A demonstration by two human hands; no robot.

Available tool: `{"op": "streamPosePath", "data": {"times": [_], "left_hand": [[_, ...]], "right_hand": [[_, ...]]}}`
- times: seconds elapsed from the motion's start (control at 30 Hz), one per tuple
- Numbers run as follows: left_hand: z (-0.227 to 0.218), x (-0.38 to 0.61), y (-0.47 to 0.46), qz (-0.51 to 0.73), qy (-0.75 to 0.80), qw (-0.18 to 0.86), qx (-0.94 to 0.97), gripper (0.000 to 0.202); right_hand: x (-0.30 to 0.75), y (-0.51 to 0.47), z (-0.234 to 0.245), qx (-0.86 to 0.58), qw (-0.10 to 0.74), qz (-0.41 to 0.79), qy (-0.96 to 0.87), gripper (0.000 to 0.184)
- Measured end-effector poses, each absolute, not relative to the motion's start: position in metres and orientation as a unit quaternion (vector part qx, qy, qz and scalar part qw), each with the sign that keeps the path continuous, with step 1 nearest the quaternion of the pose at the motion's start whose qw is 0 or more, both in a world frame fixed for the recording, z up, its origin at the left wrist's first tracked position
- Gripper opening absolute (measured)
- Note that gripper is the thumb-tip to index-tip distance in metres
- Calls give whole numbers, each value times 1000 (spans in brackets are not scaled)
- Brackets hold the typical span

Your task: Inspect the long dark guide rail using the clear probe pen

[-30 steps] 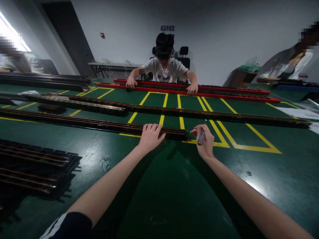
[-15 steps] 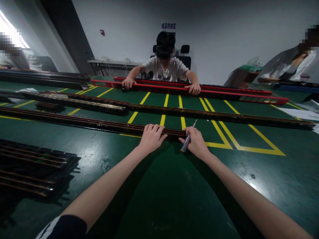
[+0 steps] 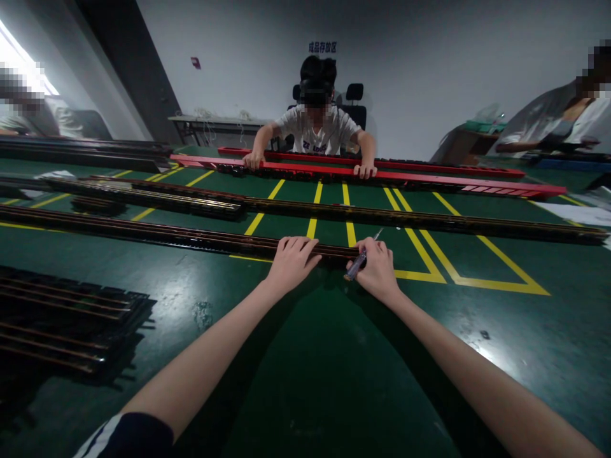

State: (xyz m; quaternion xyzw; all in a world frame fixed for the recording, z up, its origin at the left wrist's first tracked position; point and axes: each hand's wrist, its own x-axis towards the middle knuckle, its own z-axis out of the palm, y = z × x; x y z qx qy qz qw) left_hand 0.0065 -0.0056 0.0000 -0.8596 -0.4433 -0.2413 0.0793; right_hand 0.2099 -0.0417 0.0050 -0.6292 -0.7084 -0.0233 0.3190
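A long dark strip [image 3: 224,239] with copper-coloured lines along it lies across the table in front of me. My left hand [image 3: 292,262] grips it near its right end, fingers over the top and thumb on the near side. At that right end is my right hand [image 3: 376,268], closed around a screwdriver [image 3: 357,264]. The screwdriver's see-through handle points down toward me, and its thin metal shaft sticks out past my fingers, up and to the right. My right fingertips are beside the strip's end; whether they touch it I cannot tell.
Several similar dark strips lie stacked at the near left [image 3: 62,318]. Another long dark strip [image 3: 420,222] crosses the green table [image 3: 305,394] beyond my hands. Across the table, a co-worker's hands hold a red frame [image 3: 305,169]. Yellow tape lines [image 3: 501,289] mark the tabletop.
My right hand has turned slightly, its fingers more curled, and the screwdriver is tilted further over. My left hand stays on the strip. The co-worker's red frame has been tipped.
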Motion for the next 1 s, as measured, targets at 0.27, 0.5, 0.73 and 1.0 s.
{"op": "streamPosePath", "data": {"times": [0.27,0.5,0.73,1.0], "left_hand": [[1,6,-5,-234,-476,61,-846,43],[-2,5,-4,-239,-478,70,-842,43],[-2,6,-4,-240,-479,74,-841,41],[-2,5,-4,-241,-481,72,-840,42]], "right_hand": [[215,-44,3,-639,346,-40,-686,24],[221,-47,2,-582,380,-20,-719,16],[219,-44,-3,-607,339,-27,-718,19],[217,-42,-2,-609,335,-28,-718,20]]}}
